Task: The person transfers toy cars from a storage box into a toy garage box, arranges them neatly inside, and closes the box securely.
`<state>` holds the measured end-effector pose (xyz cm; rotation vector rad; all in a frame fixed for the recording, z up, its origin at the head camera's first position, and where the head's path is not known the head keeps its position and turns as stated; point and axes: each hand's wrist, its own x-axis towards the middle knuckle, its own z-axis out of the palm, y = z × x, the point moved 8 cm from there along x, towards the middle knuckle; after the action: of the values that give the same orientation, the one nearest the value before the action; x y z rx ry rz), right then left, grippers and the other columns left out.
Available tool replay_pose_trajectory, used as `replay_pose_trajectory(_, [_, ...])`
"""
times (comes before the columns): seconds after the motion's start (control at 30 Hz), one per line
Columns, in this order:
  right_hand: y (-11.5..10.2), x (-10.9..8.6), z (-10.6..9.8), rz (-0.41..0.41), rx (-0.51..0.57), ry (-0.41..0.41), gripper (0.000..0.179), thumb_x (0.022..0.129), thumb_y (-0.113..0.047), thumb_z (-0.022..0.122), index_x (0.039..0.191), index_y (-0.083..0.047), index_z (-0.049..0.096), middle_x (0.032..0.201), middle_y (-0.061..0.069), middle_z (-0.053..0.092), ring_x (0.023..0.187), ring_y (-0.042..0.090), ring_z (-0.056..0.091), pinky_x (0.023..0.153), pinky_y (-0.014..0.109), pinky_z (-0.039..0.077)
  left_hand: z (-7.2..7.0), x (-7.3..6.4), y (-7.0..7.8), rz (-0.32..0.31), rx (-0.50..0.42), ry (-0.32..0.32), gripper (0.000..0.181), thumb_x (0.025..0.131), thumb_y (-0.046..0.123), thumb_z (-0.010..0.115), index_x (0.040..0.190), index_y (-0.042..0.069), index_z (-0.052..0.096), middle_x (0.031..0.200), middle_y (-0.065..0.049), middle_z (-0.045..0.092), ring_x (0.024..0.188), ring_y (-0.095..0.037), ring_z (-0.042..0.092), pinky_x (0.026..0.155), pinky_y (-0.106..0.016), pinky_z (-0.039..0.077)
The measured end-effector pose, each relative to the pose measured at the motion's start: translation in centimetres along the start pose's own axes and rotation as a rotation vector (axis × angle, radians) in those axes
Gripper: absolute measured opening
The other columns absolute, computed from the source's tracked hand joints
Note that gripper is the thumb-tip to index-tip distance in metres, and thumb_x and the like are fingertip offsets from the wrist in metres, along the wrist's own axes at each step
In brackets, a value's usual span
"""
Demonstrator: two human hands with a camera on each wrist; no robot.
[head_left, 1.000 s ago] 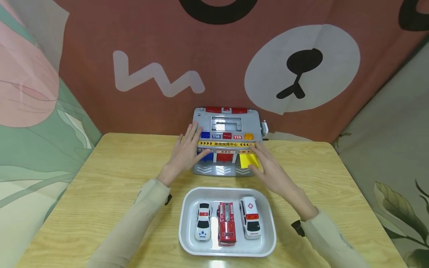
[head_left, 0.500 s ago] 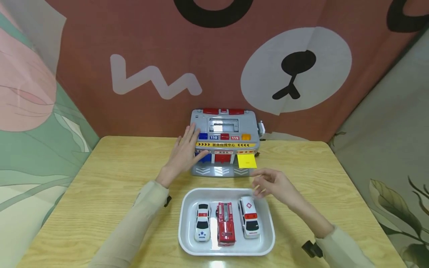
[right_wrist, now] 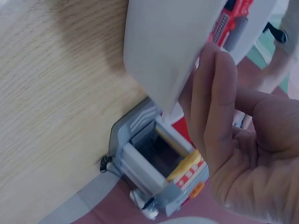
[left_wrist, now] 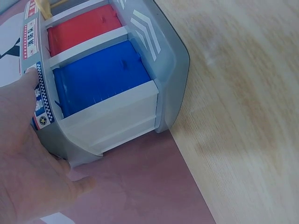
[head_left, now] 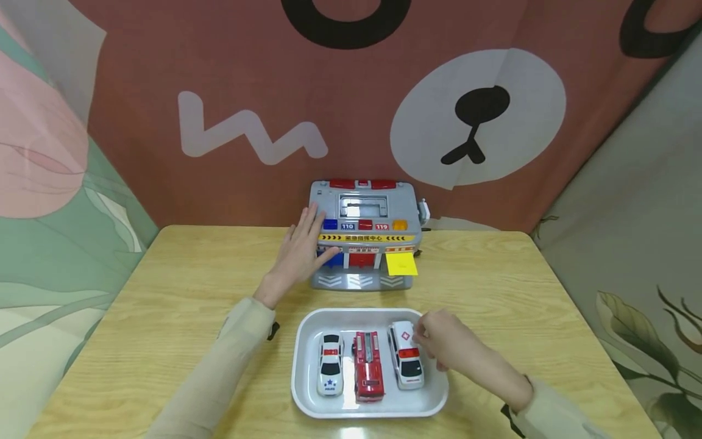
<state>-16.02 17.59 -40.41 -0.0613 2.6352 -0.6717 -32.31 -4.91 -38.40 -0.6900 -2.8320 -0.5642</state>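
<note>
My left hand (head_left: 298, 247) rests on the left side of a grey toy rescue station (head_left: 362, 210), fingers extended over its roof edge. In the left wrist view, the station's blue door (left_wrist: 100, 77) and red door (left_wrist: 84, 28) are down. A yellow door (head_left: 402, 264) sticks out raised above the right bay. Over the right rim of a white tray (head_left: 296, 366), my right hand (head_left: 452, 341) reaches in with bent fingers beside a toy ambulance (head_left: 407, 360). The fingertips are partly hidden, so contact cannot be told. In the right wrist view the fingers (right_wrist: 219, 93) cross the tray rim.
A toy police car (head_left: 330, 366) and a red toy fire truck (head_left: 368, 366) lie in the tray left of the ambulance. The wooden table (head_left: 208, 274) ends at a printed cloth backdrop (head_left: 247, 183) behind the station. A white part (head_left: 424, 211) projects from the station's right side.
My right hand has left the yellow door and come down toward me to the ambulance in the tray. The left hand stays on the station. The view has shifted slightly.
</note>
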Motion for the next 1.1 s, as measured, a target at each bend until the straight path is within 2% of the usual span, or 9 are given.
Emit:
replay_pose_trajectory(0.23, [-0.6, 0.4, 1.0, -0.015, -0.098, 0.007, 0.009, 0.089, -0.010, 0.069, 0.084, -0.004, 0.066, 0.072, 0.005, 0.059, 0.040, 0.014, 0.054, 0.036, 0.023, 0.045, 0.1, 0.2, 0.2, 0.014, -0.006, 0.002, 0.087, 0.093, 0.060, 0.048, 0.155, 0.008, 0.016, 0.161, -0.010, -0.003, 0.146, -0.023, -0.009, 0.113, -0.057, 0.017])
replay_pose_trajectory(0.4, [-0.7, 0.4, 1.3, -0.077, -0.040, -0.017, 0.011, 0.090, -0.013, 0.068, 0.088, -0.003, 0.065, 0.069, 0.004, 0.058, 0.045, 0.013, 0.055, 0.039, 0.025, 0.046, 0.1, 0.3, 0.2, 0.020, -0.012, 0.007, 0.087, 0.093, 0.060, 0.048, 0.155, 0.008, 0.016, 0.162, -0.009, -0.004, 0.146, -0.022, -0.010, 0.113, -0.057, 0.015])
replay_pose_trajectory(0.53, [-1.3, 0.1, 2.0, -0.216, 0.090, -0.150, 0.020, 0.094, -0.013, 0.062, 0.104, 0.005, 0.060, 0.073, 0.004, 0.059, 0.059, 0.014, 0.056, 0.049, 0.026, 0.049, 0.1, 0.2, 0.0, 0.018, -0.014, 0.005, 0.087, 0.093, 0.060, 0.049, 0.155, 0.008, 0.016, 0.162, -0.010, -0.004, 0.146, -0.023, -0.009, 0.113, -0.058, 0.016])
replay_pose_trajectory(0.6, [-1.4, -0.1, 2.7, -0.238, 0.168, -0.242, 0.022, 0.095, -0.012, 0.059, 0.107, 0.006, 0.057, 0.077, 0.005, 0.060, 0.065, 0.016, 0.056, 0.054, 0.028, 0.047, 0.0, 0.1, -0.1, 0.016, -0.018, 0.006, 0.087, 0.093, 0.060, 0.049, 0.155, 0.009, 0.017, 0.162, -0.010, -0.003, 0.146, -0.024, -0.008, 0.112, -0.058, 0.016])
replay_pose_trajectory(0.7, [-1.0, 0.1, 3.5, -0.163, 0.266, -0.307, 0.021, 0.096, -0.013, 0.059, 0.106, 0.006, 0.056, 0.083, 0.007, 0.060, 0.073, 0.018, 0.056, 0.063, 0.030, 0.049, -0.1, 0.0, -0.3, 0.014, -0.026, 0.013, 0.086, 0.093, 0.060, 0.049, 0.155, 0.009, 0.017, 0.162, -0.010, -0.003, 0.146, -0.024, -0.008, 0.112, -0.058, 0.017])
replay_pose_trajectory(0.87, [0.1, 0.6, 4.4, 0.043, 0.405, -0.315, 0.024, 0.095, -0.011, 0.058, 0.109, 0.009, 0.056, 0.091, 0.009, 0.066, 0.087, 0.022, 0.064, 0.080, 0.039, 0.054, 0.0, -0.1, -0.3, 0.017, -0.027, 0.015, 0.087, 0.093, 0.061, 0.048, 0.155, 0.009, 0.018, 0.161, -0.010, -0.003, 0.146, -0.023, -0.009, 0.112, -0.058, 0.016])
replay_pose_trajectory(1.1, [0.4, 0.7, 5.0, 0.121, 0.455, -0.368, 0.024, 0.095, -0.007, 0.057, 0.107, 0.012, 0.053, 0.091, 0.014, 0.066, 0.087, 0.027, 0.066, 0.079, 0.040, 0.055, 0.1, 0.0, -0.3, 0.024, -0.042, 0.024, 0.086, 0.093, 0.061, 0.048, 0.155, 0.009, 0.018, 0.161, -0.010, -0.003, 0.146, -0.023, -0.009, 0.112, -0.059, 0.016])
